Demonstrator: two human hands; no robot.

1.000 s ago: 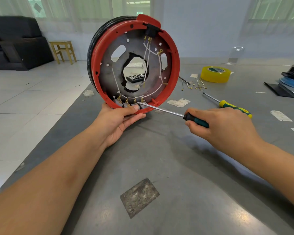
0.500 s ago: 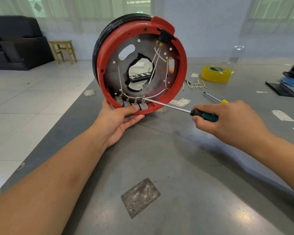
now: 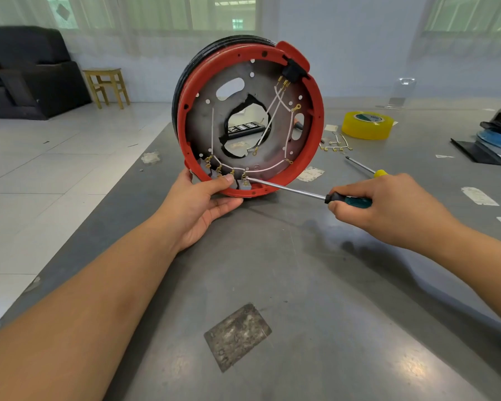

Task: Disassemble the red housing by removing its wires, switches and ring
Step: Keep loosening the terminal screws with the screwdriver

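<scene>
Grey table [image 3: 315, 285] bears tape roll [image 3: 367, 125], screwdriver [image 3: 365, 168].

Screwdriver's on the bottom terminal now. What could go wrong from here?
The green-handled screwdriver tip sits beside the left hand thumb; a slip could jab it. The round red plastic housing stands on edge, steadied by that hand only, so hard pushing from the right hand might roll it. Thin white wires could snag.

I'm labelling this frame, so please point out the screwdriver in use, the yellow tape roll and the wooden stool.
screwdriver [image 3: 287, 190], head view, on its metal shaft.
yellow tape roll [image 3: 366, 130], head view, on its outer side.
wooden stool [image 3: 104, 72], head view, on its seat.
</scene>
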